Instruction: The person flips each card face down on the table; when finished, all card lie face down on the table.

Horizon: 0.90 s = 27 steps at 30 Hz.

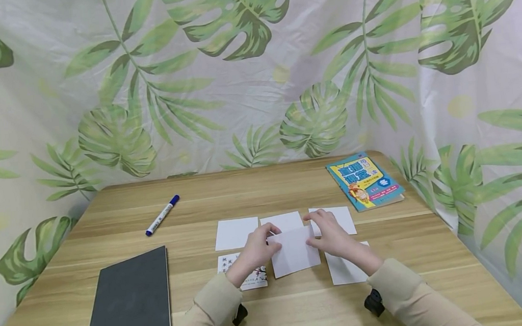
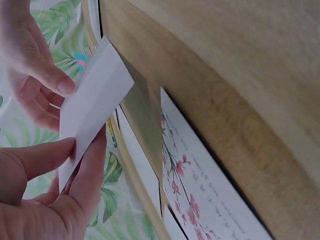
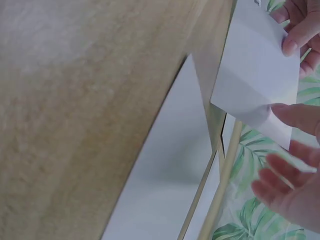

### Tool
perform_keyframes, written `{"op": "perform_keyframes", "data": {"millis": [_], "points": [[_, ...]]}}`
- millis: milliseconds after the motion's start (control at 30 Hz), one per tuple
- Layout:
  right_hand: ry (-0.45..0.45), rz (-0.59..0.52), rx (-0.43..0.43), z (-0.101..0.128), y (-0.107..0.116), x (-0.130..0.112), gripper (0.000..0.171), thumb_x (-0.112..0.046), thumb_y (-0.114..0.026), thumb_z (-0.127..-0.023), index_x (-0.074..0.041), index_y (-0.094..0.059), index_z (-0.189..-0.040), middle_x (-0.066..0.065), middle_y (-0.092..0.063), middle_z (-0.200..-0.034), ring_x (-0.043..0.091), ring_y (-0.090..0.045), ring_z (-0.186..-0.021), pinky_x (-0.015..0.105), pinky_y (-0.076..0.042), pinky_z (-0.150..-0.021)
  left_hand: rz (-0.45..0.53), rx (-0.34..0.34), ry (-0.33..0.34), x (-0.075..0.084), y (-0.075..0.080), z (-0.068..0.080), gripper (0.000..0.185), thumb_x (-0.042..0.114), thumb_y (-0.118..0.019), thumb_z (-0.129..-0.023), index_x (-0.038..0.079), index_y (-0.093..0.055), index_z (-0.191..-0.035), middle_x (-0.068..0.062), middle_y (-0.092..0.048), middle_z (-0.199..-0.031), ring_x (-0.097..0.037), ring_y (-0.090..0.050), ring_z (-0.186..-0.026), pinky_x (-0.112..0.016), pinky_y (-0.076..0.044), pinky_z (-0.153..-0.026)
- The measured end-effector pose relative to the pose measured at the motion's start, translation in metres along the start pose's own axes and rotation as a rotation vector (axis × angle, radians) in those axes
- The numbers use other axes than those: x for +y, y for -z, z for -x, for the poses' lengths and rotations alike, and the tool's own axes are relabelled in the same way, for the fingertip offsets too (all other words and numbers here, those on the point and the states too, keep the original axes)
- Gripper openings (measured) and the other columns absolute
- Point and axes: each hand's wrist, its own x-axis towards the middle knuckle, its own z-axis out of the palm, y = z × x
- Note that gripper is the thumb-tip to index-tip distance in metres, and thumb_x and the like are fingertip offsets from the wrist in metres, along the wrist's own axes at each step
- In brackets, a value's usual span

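Observation:
A blank white card (image 1: 294, 251) is tilted up off the wooden table between the hands, its underside hidden in the head view. My left hand (image 1: 259, 246) pinches its left edge, thumb in front and fingers behind, as the left wrist view also shows (image 2: 65, 185). My right hand (image 1: 333, 235) touches the card's right side with the thumb, while its other fingers (image 3: 275, 182) are spread loosely, away from the card. A card printed with pink blossoms and characters (image 1: 256, 278) lies under the left wrist. Another white card (image 1: 343, 271) lies beneath the right wrist.
Behind the hands lies a row of white cards, left (image 1: 236, 233), middle (image 1: 281, 222) and right (image 1: 344, 220). A blue-capped marker (image 1: 163, 215) and a black folder (image 1: 129, 301) lie left. At the back right is a colourful book (image 1: 364, 180). Leaf-print curtain (image 1: 245, 82) hangs behind.

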Motion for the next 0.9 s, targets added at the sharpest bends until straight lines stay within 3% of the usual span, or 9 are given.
{"op": "perform_keyframes", "data": {"millis": [200,400,667,900], "points": [[0.05,-0.024,-0.107,-0.002,0.002,-0.001,0.026,-0.005,-0.072,-0.078,-0.002,-0.064,-0.102,0.008,-0.066,-0.094,0.016,-0.054,-0.078,0.029,-0.048,-0.069,-0.049,-0.013,-0.03,-0.003,0.0,-0.002,0.02,0.002,-0.067,-0.078,0.003,-0.064,-0.099,-0.014,-0.067,-0.099,-0.022,-0.061,-0.082,-0.031,-0.053,-0.069],[0.031,-0.029,-0.173,-0.003,-0.002,-0.004,0.029,-0.004,-0.075,-0.075,-0.003,-0.063,-0.101,0.01,-0.065,-0.094,0.019,-0.056,-0.085,0.035,-0.049,-0.075,-0.104,-0.067,-0.032,-0.002,-0.001,-0.001,0.024,-0.002,-0.07,-0.073,-0.002,-0.065,-0.096,-0.014,-0.067,-0.086,-0.02,-0.06,-0.073,-0.029,-0.051,-0.063],[0.023,-0.005,-0.217,-0.003,-0.01,0.0,0.035,0.001,-0.075,-0.071,0.0,-0.06,-0.103,0.012,-0.06,-0.096,0.023,-0.055,-0.09,0.038,-0.048,-0.079,-0.212,-0.139,-0.02,-0.004,-0.008,-0.004,0.025,-0.002,-0.073,-0.072,-0.002,-0.066,-0.095,-0.015,-0.067,-0.09,-0.023,-0.06,-0.081,-0.036,-0.052,-0.073],[0.037,0.036,-0.246,-0.003,-0.012,0.0,0.033,0.0,-0.075,-0.072,-0.002,-0.061,-0.101,0.01,-0.058,-0.097,0.023,-0.053,-0.092,0.04,-0.046,-0.084,-0.27,-0.142,-0.045,-0.005,-0.01,-0.005,0.025,-0.003,-0.073,-0.069,-0.002,-0.065,-0.092,-0.015,-0.066,-0.091,-0.026,-0.06,-0.085,-0.039,-0.051,-0.08]]}}
